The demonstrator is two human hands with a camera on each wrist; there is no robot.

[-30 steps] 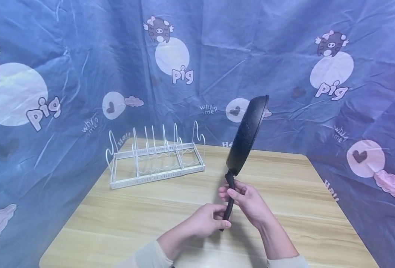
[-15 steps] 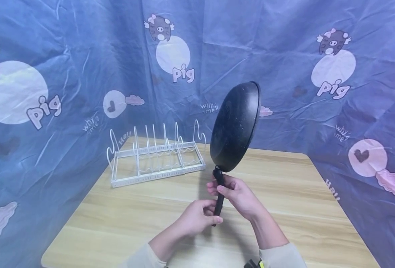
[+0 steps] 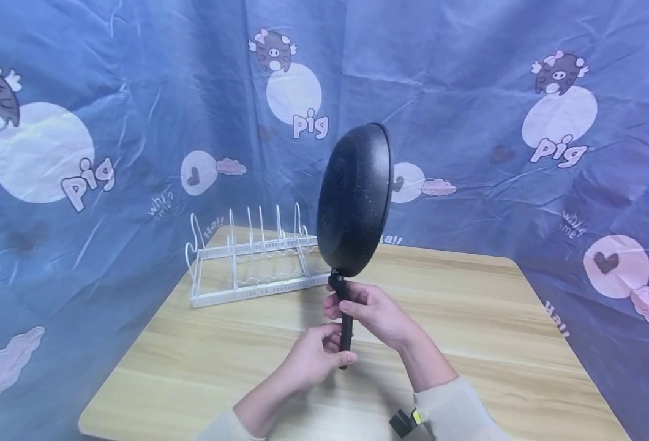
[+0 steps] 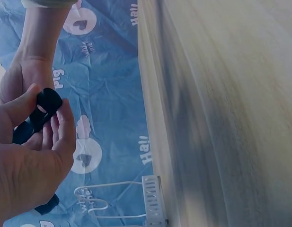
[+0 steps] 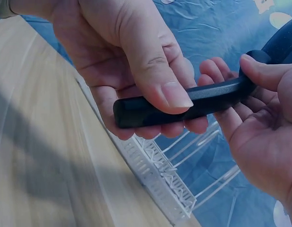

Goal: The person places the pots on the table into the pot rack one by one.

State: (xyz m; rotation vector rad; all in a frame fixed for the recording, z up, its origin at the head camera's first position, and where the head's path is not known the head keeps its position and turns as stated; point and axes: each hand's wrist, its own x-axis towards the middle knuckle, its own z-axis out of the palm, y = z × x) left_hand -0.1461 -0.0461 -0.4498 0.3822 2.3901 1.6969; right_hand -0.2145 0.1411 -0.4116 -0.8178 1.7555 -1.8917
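Note:
A black speckled frying pan point(image 3: 354, 196) is held up above the table, its handle pointing down and its outer base turned mostly toward the left. My right hand point(image 3: 376, 311) grips the upper handle point(image 3: 346, 334) just below the pan body. Lower down, my left hand point(image 3: 312, 356) pinches the handle near its end between thumb and fingers. In the left wrist view the handle's end point(image 4: 49, 101), with its hanging hole, shows between the left thumb and fingers. The right wrist view has the left hand point(image 5: 150, 61) on the handle's end and the right hand point(image 5: 269, 104) closer to the pan.
A white wire pan rack point(image 3: 258, 288) with upright dividers stands at the back left of the wooden table point(image 3: 457, 343). The pan covers the rack's right end in the head view. A blue patterned cloth point(image 3: 440, 92) surrounds the table behind and at both sides.
Both hands have carried the pan to the left, closer to the rack. The pan has turned from nearly edge-on so that more of its base shows. Both hands keep hold of the handle.

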